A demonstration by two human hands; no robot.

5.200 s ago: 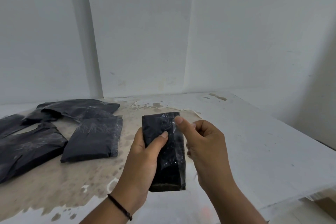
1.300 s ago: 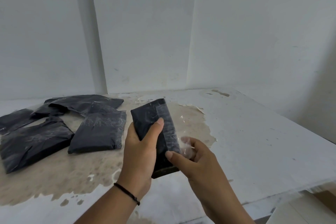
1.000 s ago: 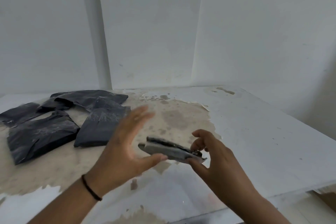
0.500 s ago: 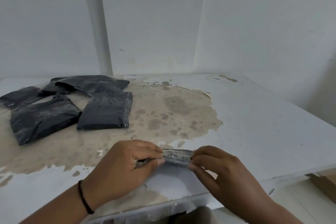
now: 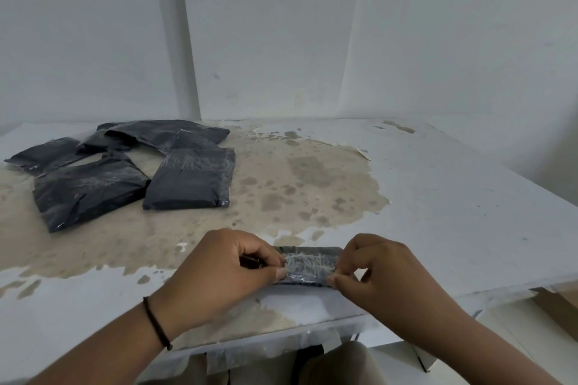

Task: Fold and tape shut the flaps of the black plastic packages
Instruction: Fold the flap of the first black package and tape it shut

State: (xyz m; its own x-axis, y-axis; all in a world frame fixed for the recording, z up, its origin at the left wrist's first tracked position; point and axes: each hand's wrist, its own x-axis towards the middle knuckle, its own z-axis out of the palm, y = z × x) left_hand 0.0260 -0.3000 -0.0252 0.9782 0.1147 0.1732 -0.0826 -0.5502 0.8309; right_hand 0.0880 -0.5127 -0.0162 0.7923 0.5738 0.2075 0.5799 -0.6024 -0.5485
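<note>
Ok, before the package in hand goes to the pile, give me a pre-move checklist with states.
1. Package lies flat on the table: ok.
2. Left hand pinches its left end: ok.
3. Right hand pinches its right end: ok.
4. Clear tape covers the top face: ok.
5. Flap fully sealed underneath: cannot tell.
6. Bare table beside the pile of packages: ok.

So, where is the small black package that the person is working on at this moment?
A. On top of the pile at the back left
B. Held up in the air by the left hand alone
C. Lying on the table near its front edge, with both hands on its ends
C: the small black package lies on the table near its front edge, the left hand pinching one end and the right hand the other.
</note>
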